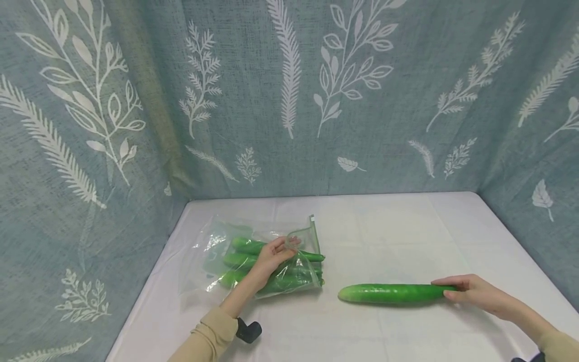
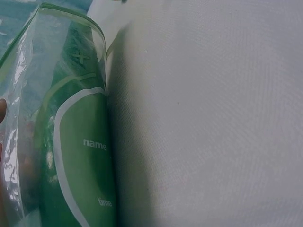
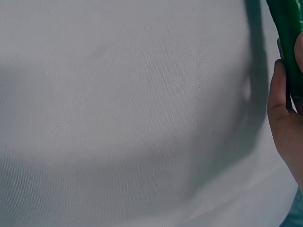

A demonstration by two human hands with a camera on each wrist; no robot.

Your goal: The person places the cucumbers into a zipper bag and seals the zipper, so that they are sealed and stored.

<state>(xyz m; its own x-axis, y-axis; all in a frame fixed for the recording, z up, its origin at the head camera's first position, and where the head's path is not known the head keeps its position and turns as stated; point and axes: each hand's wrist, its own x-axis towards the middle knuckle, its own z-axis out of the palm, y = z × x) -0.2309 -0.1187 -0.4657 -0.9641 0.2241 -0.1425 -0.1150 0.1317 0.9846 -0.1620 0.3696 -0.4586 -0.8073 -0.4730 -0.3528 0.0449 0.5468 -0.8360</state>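
A clear zip bag [image 1: 205, 256] lies on the left half of the table with several cucumbers [image 1: 280, 284] inside, its open mouth facing right. My left hand [image 1: 273, 256] holds the bag's upper film near that mouth. Printed green panels on the bag [image 2: 85, 156] show the words "name" and "time" in the left wrist view. On the right, my right hand [image 1: 475, 294] grips the right end of a single long cucumber [image 1: 393, 293], thumb in front and fingers behind. Its pale left end points at the bag mouth, a short gap away. In the right wrist view this cucumber [image 3: 286, 28] shows only partly.
A white cloth covers the table [image 1: 389, 236]. Blue-grey curtains [image 1: 253, 100] with white leaf prints stand along the back and both sides. A dark strap piece [image 1: 249, 331] sits at the left wrist.
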